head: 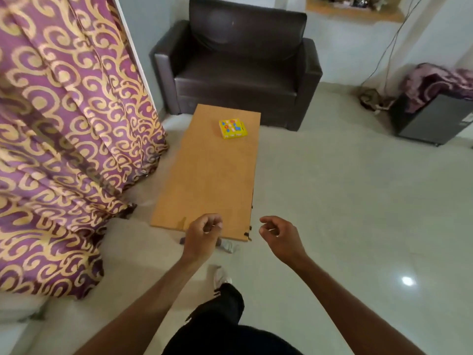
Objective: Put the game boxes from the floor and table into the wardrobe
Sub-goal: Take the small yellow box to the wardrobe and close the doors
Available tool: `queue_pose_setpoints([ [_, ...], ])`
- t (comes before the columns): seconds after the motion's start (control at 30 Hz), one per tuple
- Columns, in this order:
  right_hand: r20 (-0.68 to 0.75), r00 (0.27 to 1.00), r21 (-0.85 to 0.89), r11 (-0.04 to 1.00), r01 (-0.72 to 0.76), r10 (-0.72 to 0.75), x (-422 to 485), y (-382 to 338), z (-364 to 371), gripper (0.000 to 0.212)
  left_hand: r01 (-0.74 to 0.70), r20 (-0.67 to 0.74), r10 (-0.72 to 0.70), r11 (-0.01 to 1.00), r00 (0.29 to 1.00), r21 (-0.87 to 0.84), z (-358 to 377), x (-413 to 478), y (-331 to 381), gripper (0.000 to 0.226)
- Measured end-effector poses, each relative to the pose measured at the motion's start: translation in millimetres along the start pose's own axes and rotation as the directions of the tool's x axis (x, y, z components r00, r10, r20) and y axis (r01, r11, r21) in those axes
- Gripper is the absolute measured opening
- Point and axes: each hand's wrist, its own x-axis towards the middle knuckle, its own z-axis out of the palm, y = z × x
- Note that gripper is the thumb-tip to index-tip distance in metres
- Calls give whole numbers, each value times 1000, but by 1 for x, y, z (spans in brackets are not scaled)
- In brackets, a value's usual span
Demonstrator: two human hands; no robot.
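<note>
Both forearms reach forward from the bottom of the view, above a dark trouser leg and a pale shoe (222, 276) stepping on the tiled floor (345, 213). Going left to right: a purple curtain (64, 124) with gold scrolls hangs along the left side, its hem resting on the floor beside the low wooden table (204, 180). The left hand (203, 233) hovers over the near edge of the table, fingers loosely curled, holding nothing. The right hand (277, 235) hangs just past the table's near right corner, likewise half curled and empty. A yellow game box (233, 128) lies flat near the far end of the table, toward its right edge, well apart from both hands. Behind the table stands a dark sofa (235, 67); at far right sits a dark cabinet (435, 119) draped with a purple cloth (440, 80).

Judged from this layout, the step in hand is the approach to the table to collect the box; no box is visible on the floor, and no wardrobe is in view. The next move calls for walking or leaning along the table, bringing a hand to the far end, and closing it across the box's sides before lifting and carrying it off to the wardrobe.
</note>
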Motion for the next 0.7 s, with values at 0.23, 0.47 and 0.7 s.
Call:
queue_pose_setpoints([
  [0.23,20,1000,17,1000,-14,14,198,-52,-32,23,-2,20,-1,990,1000,143,8,200,48,17],
  [0.47,118,987,35,992,-117,113,433,-56,-13,27,86,-54,-74,961,996,263,35,410,60,19],
  [0.7,364,884,-82,955,-285,294,669,2,59,55,193,32,-250,817,968,544,72,629,24,32],
])
